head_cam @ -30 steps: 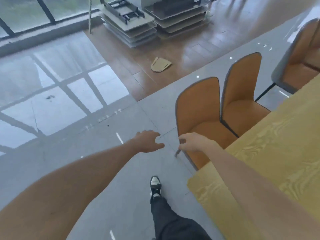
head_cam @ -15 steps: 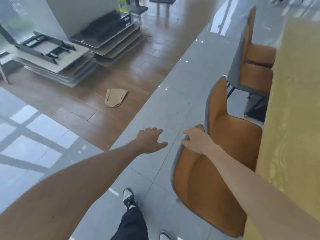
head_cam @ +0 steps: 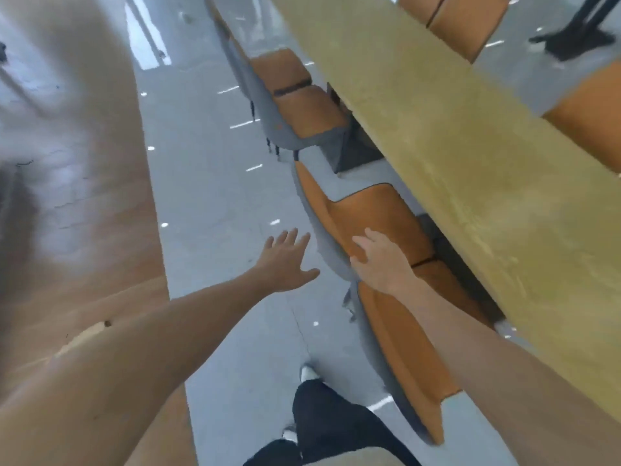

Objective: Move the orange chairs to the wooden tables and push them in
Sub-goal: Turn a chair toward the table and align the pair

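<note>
A long wooden table runs along the right. Several orange chairs with grey backs stand pushed in along its near side: the nearest chair, a second chair beyond it, and two farther chairs. My right hand lies over the top edge of the second chair's backrest, fingers on its orange inner face, close to where it meets the nearest chair. My left hand hovers open over the floor just left of that backrest, touching nothing.
More orange chairs stand on the table's far side. A grey tiled aisle runs left of the chairs, bordered by brown wood flooring. My leg in dark trousers steps along the aisle.
The view has swung right and now looks along the table's near side. My right hand stays on a backrest's top edge. My left hand stays open beside it. I have stepped forward.
</note>
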Tool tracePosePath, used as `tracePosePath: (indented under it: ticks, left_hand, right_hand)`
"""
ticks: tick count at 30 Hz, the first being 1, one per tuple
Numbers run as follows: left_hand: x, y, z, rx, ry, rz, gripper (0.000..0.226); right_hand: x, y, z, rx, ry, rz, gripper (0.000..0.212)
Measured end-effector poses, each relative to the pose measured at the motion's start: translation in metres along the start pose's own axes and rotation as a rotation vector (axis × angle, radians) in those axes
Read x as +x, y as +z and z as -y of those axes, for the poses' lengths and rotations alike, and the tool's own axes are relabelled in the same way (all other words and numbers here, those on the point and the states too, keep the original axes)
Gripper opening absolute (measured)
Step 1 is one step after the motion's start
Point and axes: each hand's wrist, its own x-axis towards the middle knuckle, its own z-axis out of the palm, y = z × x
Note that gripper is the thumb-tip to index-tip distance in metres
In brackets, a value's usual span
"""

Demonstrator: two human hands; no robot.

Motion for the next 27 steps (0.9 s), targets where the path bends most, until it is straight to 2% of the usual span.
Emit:
tracePosePath:
  ticks: [3,5,15,22,24,25,27]
  left_hand:
    - [0.050,-0.016,-0.001,0.041,0.168,0.008,0.098]
    - [0.075,-0.026,-0.004,0.047,0.253,0.032,0.096]
    - [0.179,-0.042,-0.017,0.363,0.511,0.317,0.094]
    - [0.227,-0.034,-0.014,0.485,0.667,0.506,0.081]
    - [0.239,-0.032,-0.011,0.515,0.764,0.560,0.076]
    - [0.238,-0.030,-0.009,0.518,0.790,0.577,0.069]
    - [0.245,-0.024,0.001,0.539,0.889,0.575,0.054]
  right_hand:
    - [0.004,0.004,-0.015,0.130,0.192,-0.171,0.051]
    - [0.012,0.005,-0.023,0.174,0.282,-0.209,0.052]
    - [0.004,0.017,-0.036,0.279,0.656,-0.230,0.067]
    - [-0.020,0.062,-0.005,0.394,0.891,-0.055,0.092]
    - [-0.019,0.073,0.010,0.487,0.968,0.006,0.098]
    - [-0.023,0.078,0.014,0.511,0.968,0.045,0.094]
    - [-0.024,0.088,0.024,0.421,0.966,0.102,0.067]
